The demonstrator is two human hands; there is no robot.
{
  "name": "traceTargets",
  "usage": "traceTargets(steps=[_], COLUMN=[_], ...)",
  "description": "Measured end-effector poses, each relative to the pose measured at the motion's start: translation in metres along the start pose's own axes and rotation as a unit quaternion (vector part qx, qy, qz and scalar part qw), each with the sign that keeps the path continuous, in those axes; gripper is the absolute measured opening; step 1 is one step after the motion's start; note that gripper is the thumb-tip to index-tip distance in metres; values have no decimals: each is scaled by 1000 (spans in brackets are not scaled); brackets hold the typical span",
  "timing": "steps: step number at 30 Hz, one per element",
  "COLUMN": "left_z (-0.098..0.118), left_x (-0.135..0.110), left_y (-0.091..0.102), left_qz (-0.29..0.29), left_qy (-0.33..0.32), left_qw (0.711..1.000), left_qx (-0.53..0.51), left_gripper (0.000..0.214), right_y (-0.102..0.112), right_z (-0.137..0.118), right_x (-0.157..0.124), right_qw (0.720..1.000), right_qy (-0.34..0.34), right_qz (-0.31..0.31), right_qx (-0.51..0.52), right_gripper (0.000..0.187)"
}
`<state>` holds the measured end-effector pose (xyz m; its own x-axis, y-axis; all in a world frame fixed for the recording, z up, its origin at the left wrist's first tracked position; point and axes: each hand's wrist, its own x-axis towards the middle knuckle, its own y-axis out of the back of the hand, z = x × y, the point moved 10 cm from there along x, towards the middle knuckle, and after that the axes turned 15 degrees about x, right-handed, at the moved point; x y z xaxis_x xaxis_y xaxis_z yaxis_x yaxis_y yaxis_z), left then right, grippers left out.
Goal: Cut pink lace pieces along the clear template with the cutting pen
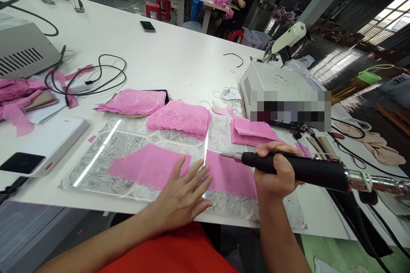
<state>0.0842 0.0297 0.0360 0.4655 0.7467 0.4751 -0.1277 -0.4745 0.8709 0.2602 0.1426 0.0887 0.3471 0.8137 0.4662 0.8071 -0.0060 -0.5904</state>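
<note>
Two flat pieces of pink fabric, a left piece [147, 165] and a right piece [229, 175], lie on a speckled board [89, 183] at the near side of the table [188, 57], a narrow gap between them. Your left hand [185, 193] is spread palm down over the gap, fingers reaching across the facing edges and gripping nothing; whether it presses or only hovers cannot be told. Your right hand [271, 181] is wrapped around a black-handled tool [310, 172], whose metal tip [231, 155] points left above the right piece; contact with the cloth cannot be made out. The principal hazard, in judgement, is the tip's nearness to your left fingers: a slip leftward could bring it against them and, should it be hot, burn skin or mark the cloth. Too light a left palm could let either piece skew; a tug on the metal lead [395, 185] at the right could pull the tool off line. Just beyond the pieces sit a right lace bundle [179, 118] and a left lace bundle [133, 101]; a folded pink stack [248, 131] lies beside your right hand, where a careless swing could drag it. Farther out stands a grey box [272, 74].
</note>
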Motion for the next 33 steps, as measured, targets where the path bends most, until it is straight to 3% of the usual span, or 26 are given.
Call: traceTargets(steps=[17,33], left_z=[4,1], left_x=[-6,-8], left_y=[6,15], left_qz=[22,48], left_qy=[-14,-5], left_qw=[996,995], left_qx=[-84,-90], left_gripper=[38,30], right_y=[-18,-24], right_z=[21,21], right_x=[-14,-16], right_qw=[997,997], right_qy=[-68,-63], right_qz=[-8,-38], right_qx=[25,24], right_gripper=[12,11])
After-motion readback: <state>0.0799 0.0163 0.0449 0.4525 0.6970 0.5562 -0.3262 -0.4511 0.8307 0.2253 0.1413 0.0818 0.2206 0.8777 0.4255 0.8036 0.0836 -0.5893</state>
